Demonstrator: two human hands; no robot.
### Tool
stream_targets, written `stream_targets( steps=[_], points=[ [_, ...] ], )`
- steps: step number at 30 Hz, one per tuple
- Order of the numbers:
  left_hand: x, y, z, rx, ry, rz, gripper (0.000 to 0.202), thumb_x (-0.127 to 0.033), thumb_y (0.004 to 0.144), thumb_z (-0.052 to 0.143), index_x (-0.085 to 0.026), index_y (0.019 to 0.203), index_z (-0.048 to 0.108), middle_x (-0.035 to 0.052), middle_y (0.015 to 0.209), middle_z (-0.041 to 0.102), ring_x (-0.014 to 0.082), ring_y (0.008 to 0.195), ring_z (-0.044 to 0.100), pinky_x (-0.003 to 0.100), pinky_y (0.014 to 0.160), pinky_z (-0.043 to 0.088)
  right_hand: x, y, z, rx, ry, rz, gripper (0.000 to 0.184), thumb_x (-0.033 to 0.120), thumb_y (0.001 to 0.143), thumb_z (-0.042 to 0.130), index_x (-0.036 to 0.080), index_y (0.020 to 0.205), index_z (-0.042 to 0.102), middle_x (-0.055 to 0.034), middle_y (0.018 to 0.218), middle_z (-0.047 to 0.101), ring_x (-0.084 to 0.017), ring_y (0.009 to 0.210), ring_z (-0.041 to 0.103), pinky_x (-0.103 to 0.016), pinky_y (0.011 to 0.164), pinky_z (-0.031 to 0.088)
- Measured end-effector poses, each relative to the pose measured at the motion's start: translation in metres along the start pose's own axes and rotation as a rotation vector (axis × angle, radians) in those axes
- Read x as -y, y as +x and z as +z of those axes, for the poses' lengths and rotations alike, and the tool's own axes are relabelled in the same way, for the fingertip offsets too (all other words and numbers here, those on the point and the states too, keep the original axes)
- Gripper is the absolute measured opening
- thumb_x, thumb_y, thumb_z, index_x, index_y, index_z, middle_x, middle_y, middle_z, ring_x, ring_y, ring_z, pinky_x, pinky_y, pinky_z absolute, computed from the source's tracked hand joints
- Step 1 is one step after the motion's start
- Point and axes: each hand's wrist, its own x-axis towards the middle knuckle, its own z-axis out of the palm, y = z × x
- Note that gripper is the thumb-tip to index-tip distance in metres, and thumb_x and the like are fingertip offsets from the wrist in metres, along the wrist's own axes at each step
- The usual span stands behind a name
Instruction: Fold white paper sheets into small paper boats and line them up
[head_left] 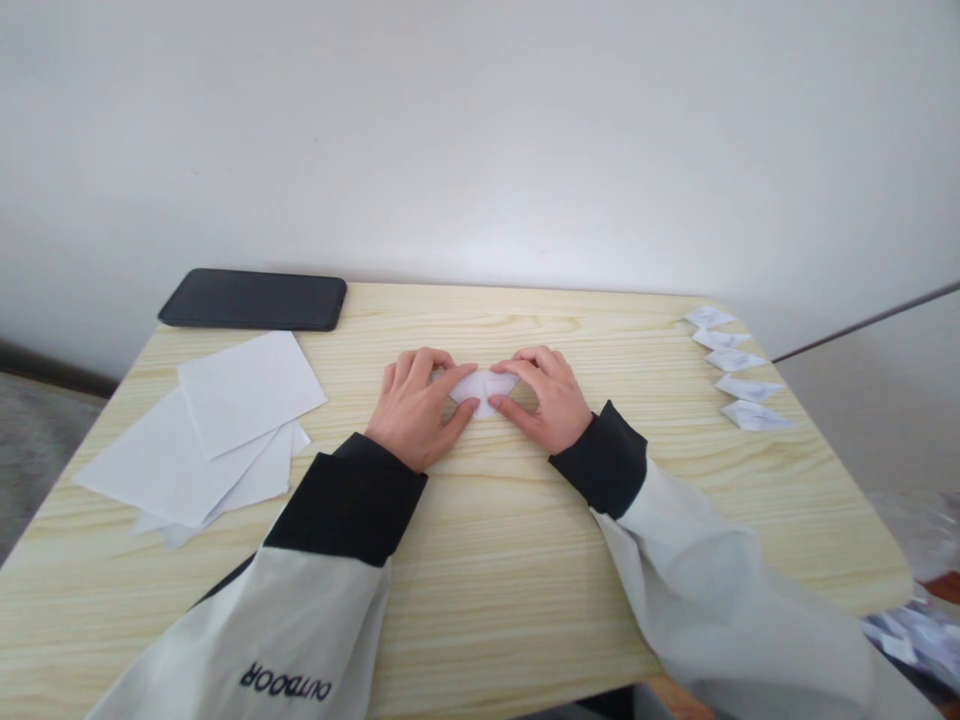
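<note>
A small folded white paper (484, 391) lies at the middle of the wooden table, its ends tapering towards both sides. My left hand (420, 405) grips its left part, with thumb and forefinger on the near and far edges. On the other side, my right hand (546, 398) pinches the right part in the same way. The fingertips of both hands are close together over the paper and cover some of its edges. A crease runs across the paper between them.
Loose white sheets (251, 395) overlap at the table's left. Behind them a black phone (255, 300) lies near the back edge. Several folded paper pieces (756, 415) form a column along the right edge. A white wall (525, 140) rises behind the table (510, 580).
</note>
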Motion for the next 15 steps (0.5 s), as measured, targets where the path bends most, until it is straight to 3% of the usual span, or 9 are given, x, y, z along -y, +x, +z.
stream_targets(
  steps=[6, 11, 15],
  points=[
    [-0.001, 0.0005, -0.0011, 0.005, -0.041, 0.003, 0.037, -0.035, 0.085, 0.051, -0.021, 0.118, 0.06, 0.0094, 0.111, 0.056, 0.0276, 0.107, 0.047, 0.044, 0.092, 0.037, 0.0029, -0.0007, -0.0004, -0.045, -0.009, -0.06, 0.029, 0.042, 0.085, 0.057, 0.023, 0.103, 0.066, -0.0069, 0.104, 0.058, -0.022, 0.098, 0.051, -0.038, 0.089, 0.039],
    [-0.0001, 0.0007, 0.0, -0.009, -0.065, 0.029, 0.036, -0.033, 0.086, 0.051, -0.021, 0.118, 0.06, 0.0095, 0.111, 0.055, 0.0275, 0.106, 0.046, 0.045, 0.092, 0.038, 0.0015, -0.0006, 0.0013, -0.033, -0.003, -0.026, 0.041, 0.046, 0.083, 0.058, 0.021, 0.116, 0.062, -0.0085, 0.11, 0.058, -0.024, 0.102, 0.051, -0.038, 0.088, 0.04],
    [0.0013, 0.0014, 0.0008, -0.012, -0.082, 0.037, 0.034, -0.034, 0.086, 0.053, -0.021, 0.116, 0.061, 0.0092, 0.107, 0.056, 0.0268, 0.102, 0.047, 0.043, 0.091, 0.039, 0.0012, -0.0007, 0.0007, -0.028, -0.007, -0.052, 0.034, 0.044, 0.085, 0.056, 0.022, 0.108, 0.066, -0.0072, 0.106, 0.06, -0.022, 0.099, 0.052, -0.038, 0.088, 0.038]
  ],
)
